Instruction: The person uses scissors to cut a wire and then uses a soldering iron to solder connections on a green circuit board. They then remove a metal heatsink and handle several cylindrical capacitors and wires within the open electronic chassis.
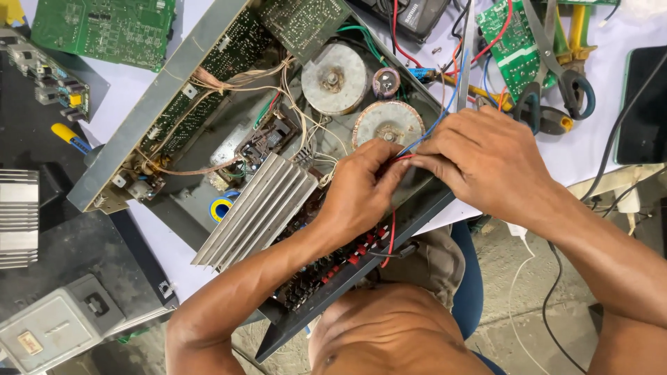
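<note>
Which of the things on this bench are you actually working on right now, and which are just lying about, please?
In hand:
left hand and right hand pinching the red wire
open amplifier chassis
round transformer beside the fingers

Lying about:
scissors
loose green circuit board
finned heat sink at the left edge
dark phone

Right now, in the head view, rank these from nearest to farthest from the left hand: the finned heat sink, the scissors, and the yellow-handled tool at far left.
From the left hand:
1. Finned heat sink, just to its left inside the open chassis.
2. Scissors, up and to the right, on the white sheet.
3. Yellow-handled tool, far left, beyond the chassis.
</note>
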